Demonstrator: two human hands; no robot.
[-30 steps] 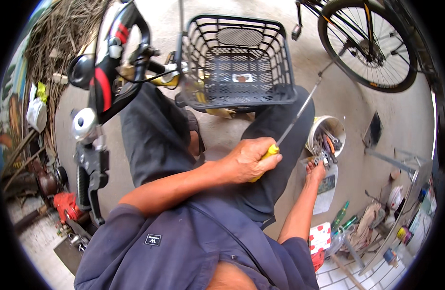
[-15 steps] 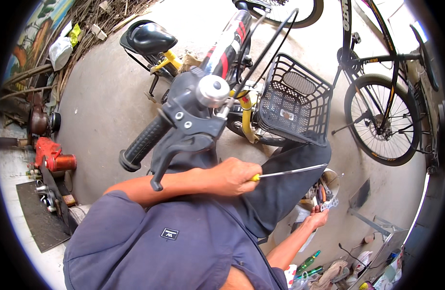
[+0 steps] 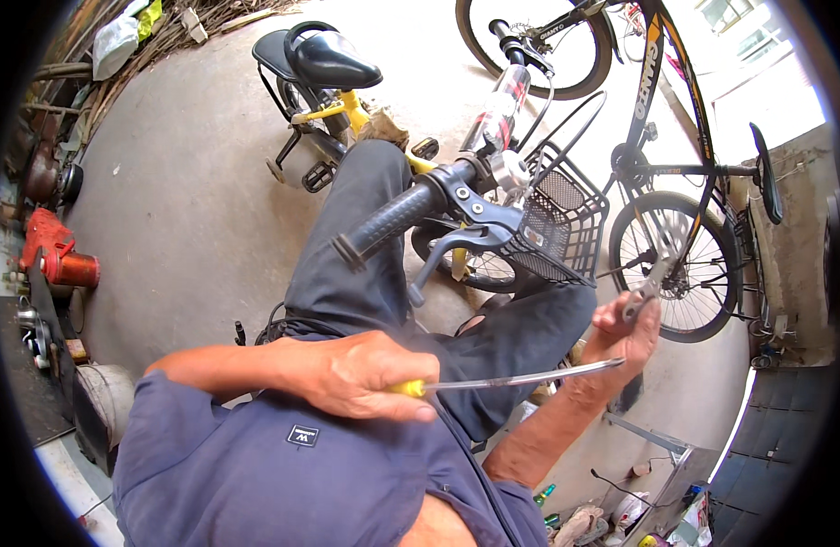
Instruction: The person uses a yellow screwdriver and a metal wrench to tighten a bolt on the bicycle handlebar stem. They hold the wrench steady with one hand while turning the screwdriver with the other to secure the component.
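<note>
My left hand (image 3: pixel 370 376) is closed around the yellow handle of a screwdriver (image 3: pixel 520 375). Its long metal shaft points right, and the tip overlaps my right wrist in the picture. Raised beyond the right knee, my right hand (image 3: pixel 628 335) grips a flat metal wrench (image 3: pixel 655 278) with holes in it; the upper end is smeared by motion. Between my legs stands a small yellow bicycle (image 3: pixel 354 111). Its handlebar grip (image 3: pixel 383 223) and brake lever (image 3: pixel 452 248) are above my left hand, touched by neither hand.
A black basket (image 3: pixel 566 219) is mounted at the small bicycle's front. Larger black bicycles (image 3: pixel 703 137) stand to the right and behind. A red jack-like tool (image 3: pixel 60 255) lies at the left, and a branch pile (image 3: pixel 155 55) is at the far left. Bottles and bags (image 3: pixel 625 510) sit lower right.
My right hand has risen from the container beside my right leg, bringing the wrench up. My left hand has shifted left and down with the screwdriver. The view has turned.
</note>
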